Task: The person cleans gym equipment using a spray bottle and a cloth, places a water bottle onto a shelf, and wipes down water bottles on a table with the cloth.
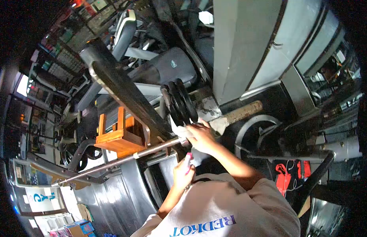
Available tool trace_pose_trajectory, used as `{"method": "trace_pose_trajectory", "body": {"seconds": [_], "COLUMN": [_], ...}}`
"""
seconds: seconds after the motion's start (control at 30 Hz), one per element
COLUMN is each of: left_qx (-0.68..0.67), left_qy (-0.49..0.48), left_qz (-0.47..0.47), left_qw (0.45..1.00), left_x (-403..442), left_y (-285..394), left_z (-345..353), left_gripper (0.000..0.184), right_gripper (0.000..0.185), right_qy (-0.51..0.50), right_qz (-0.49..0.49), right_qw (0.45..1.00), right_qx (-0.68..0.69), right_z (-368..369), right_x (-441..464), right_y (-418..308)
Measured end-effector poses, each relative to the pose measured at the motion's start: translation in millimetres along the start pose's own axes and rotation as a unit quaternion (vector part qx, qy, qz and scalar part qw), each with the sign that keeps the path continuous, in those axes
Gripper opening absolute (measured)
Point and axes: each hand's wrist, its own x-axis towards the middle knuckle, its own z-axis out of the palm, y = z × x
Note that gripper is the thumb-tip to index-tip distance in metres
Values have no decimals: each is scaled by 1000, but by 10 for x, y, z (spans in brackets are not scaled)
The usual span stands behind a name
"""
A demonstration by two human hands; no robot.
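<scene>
My left hand [183,175] is closed around a small spray bottle [188,161] with pink parts, held upright in front of my chest. My right hand [200,137] presses a white cloth [182,130] against the end of the metal bar, beside the black weight plates [178,102]. The long bar [120,159] runs from there down to the left. Part of the cloth lies hidden under the fingers.
A wooden box [119,141] stands left of the plates, behind the bar. A dark padded bench [173,66] is further back. A grey pillar [239,47] rises behind. Red items with a white cable [284,178] lie at the right.
</scene>
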Motion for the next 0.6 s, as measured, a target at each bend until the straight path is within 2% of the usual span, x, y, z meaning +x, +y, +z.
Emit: {"method": "trace_pose_trajectory", "body": {"seconds": [0.03, 0.07, 0.1, 0.13, 0.17, 0.23, 0.27, 0.3, 0.37, 0.4, 0.43, 0.47, 0.5, 0.57, 0.6], "left_qx": [-53, -107, -162, -170, -243, -333, -339, -355, -413, -476, -496, -516, -533, -539, -546], "left_qy": [1, 16, 32, 68, 104, 187, 201, 201, 205, 229, 248, 237, 222, 200, 181], "left_qz": [-50, -93, -135, -134, -164, -182, -200, -146, -139, -138, -127, -109, -92, -79, -74], "left_qw": [997, 990, 977, 974, 950, 906, 897, 901, 876, 838, 822, 816, 811, 814, 814], "left_x": [-90, -178, -242, -248, -268, -237, -228, -260, -280, -159, -63, -1, 41, 79, 88], "left_y": [-13, -53, -104, -21, -36, 87, 104, -8, -153, 37, 132, 227, 249, 69, -25], "left_z": [-49, -98, -136, -234, -297, -473, -615, -726, -942, -1062, -1194, -1313, -1430, -1679, -1790], "left_gripper": [51, 47, 44, 39, 39, 49, 47, 51, 50, 47, 48, 48, 49, 50, 51], "right_gripper": [42, 39, 36, 34, 33, 29, 30, 31, 34, 35, 35, 33, 32, 31, 31], "right_qy": [-53, 48, -1, -40, -44, 69, 78, 88, 5, 4, 5, 50, 60, 133, 162], "right_qz": [58, 28, 66, 180, 226, 165, 133, 100, 220, 188, 156, 100, 88, 125, 112], "right_qw": [996, 994, 948, 847, 840, 848, 878, 905, 875, 884, 891, 907, 942, 922, 905], "right_qx": [36, 94, 310, 499, 492, 499, 452, 404, 432, 429, 426, 405, 317, 342, 378], "right_z": [-78, 67, 270, 0, -131, -138, -71, -59, -134, -115, -70, 46, 117, 261, 265], "right_x": [19, -36, -41, -115, -140, -159, -150, -103, -112, -93, -88, -110, -132, -127, -127], "right_y": [6, 156, 478, 359, 387, 389, 481, 469, 302, 255, 210, 223, 313, 295, 223]}}
